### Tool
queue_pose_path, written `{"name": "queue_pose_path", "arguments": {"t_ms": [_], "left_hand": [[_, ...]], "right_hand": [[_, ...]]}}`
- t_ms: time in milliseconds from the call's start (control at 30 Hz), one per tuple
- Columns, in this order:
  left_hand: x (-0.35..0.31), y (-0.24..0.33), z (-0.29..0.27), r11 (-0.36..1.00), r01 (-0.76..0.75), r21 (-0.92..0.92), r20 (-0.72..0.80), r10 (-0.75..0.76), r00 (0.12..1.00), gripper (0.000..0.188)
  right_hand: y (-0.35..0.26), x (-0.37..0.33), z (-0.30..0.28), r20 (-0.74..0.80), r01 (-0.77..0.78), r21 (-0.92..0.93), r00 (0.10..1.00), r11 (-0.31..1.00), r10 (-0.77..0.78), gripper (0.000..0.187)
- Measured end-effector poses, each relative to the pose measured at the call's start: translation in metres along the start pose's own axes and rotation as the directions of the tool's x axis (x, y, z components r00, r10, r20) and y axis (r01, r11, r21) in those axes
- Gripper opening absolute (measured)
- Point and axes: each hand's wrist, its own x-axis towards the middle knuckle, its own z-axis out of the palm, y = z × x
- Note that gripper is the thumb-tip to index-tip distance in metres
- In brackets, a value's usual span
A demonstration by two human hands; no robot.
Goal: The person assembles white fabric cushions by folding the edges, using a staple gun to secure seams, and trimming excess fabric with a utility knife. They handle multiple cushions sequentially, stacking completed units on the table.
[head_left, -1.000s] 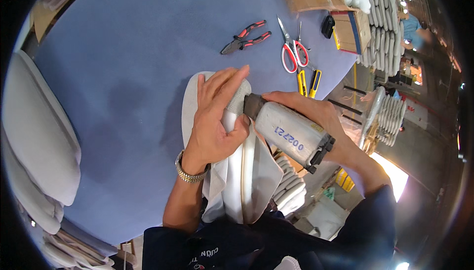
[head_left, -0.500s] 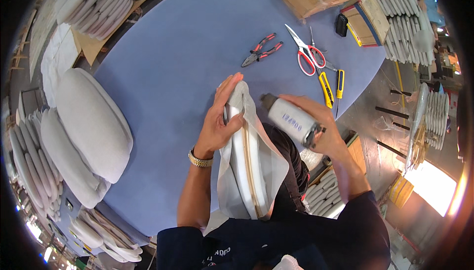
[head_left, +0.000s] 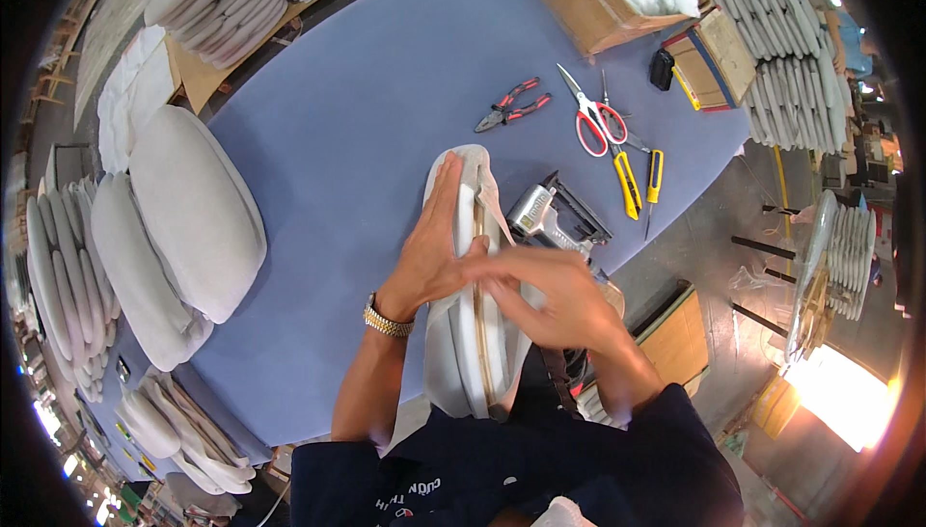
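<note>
A narrow padded panel (head_left: 468, 334) stands on its edge in front of me, with light grey fabric over white foam and a wooden strip along its open side. My left hand (head_left: 429, 252) is closed around its left face, thumb at the open edge. Over the right side of the same edge is my right hand (head_left: 550, 296), smeared by motion, its fingers close to my left thumb. Whether those fingers pinch the loose fabric (head_left: 492, 194) cannot be made out. A silver and black staple gun (head_left: 545, 216) lies on the blue table, just right of the panel.
Beyond the staple gun lie red-handled pliers (head_left: 511, 108), scissors (head_left: 598, 127), a yellow cutter (head_left: 627, 185) and a yellow-handled screwdriver (head_left: 655, 177). A cardboard box (head_left: 569, 6) of white stuffing stands at the back. Grey padded panels (head_left: 198, 209) rest at the table's left.
The staple gun has left my right hand and lies on the table. My right hand has moved left to the panel's open edge, and the fabric flap there spreads less widely.
</note>
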Motion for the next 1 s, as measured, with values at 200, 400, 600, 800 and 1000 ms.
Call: {"name": "queue_pose_path", "arguments": {"t_ms": [200,400,600,800,1000], "left_hand": [[-0.003,0.017,0.004,0.990,0.105,0.093,0.004,-0.106,0.994,0.096],[0.001,0.029,-0.003,0.951,0.187,0.244,0.040,-0.203,0.978,0.096],[0.014,0.040,-0.009,0.951,0.153,0.269,0.060,-0.175,0.983,0.094],[0.004,0.026,0.013,0.968,0.095,0.232,-0.030,-0.091,0.995,0.086],[-0.004,0.031,0.039,0.889,0.069,0.454,-0.093,-0.029,0.995,0.074]], "right_hand": [[0.060,0.020,0.016,-0.323,-0.184,-0.253,0.941,0.950,0.096,0.027],[0.061,0.031,0.015,-0.351,-0.192,-0.262,0.932,0.946,0.092,0.026],[0.081,0.050,0.011,-0.402,-0.001,-0.423,0.896,0.906,-0.186,0.013],[0.095,0.039,0.018,-0.476,-0.018,-0.301,0.869,0.954,-0.133,0.015],[0.099,0.030,0.018,-0.538,-0.265,-0.208,0.835,0.941,0.116,0.012]]}}
